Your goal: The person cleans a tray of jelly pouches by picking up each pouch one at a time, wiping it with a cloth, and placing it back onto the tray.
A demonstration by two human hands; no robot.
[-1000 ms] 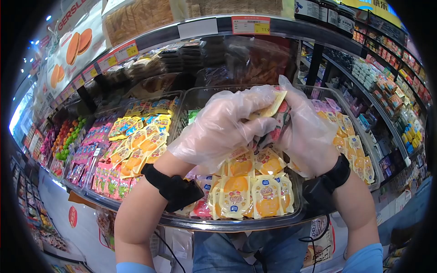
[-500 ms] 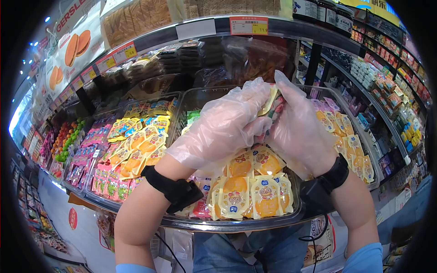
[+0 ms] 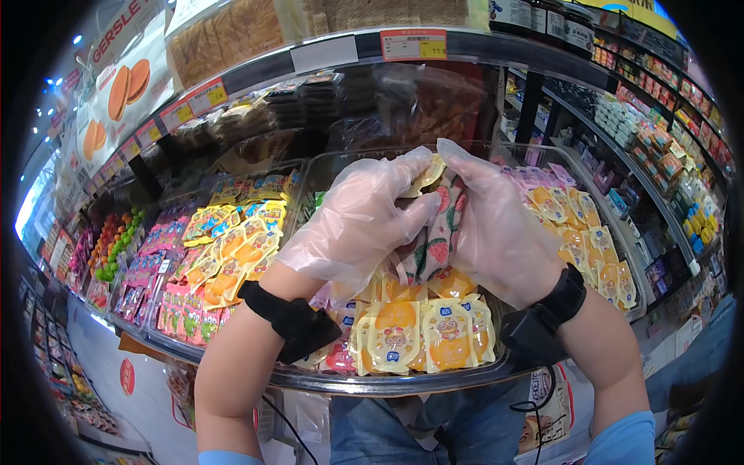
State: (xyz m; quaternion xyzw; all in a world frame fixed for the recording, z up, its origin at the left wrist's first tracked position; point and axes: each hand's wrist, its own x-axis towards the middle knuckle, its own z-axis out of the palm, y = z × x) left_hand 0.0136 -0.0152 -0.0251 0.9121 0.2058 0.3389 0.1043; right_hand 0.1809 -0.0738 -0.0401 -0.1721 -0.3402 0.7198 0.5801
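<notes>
Both my hands wear clear plastic gloves and meet above the middle candy tray. In my left hand, a yellow candy packet is pinched between thumb and fingers. A pale, folded, cloth-like piece with red strawberries and green leaves hangs between the palms. My right hand curves around its right side, with fingers pointing up and pressed together. I cannot tell what the folded piece is made of. Just below lie yellow packets with orange candy, in rows at the tray's front.
To the left, another tray holds pink packets and yellow ones. More yellow packets fill the tray on the right. A shelf edge with price tags crosses above, carrying bagged bread and dark jars.
Both hands have come down and slightly left, toward me. More of the strawberry-patterned piece now shows between them, and the yellow packet has moved left with my left hand.
</notes>
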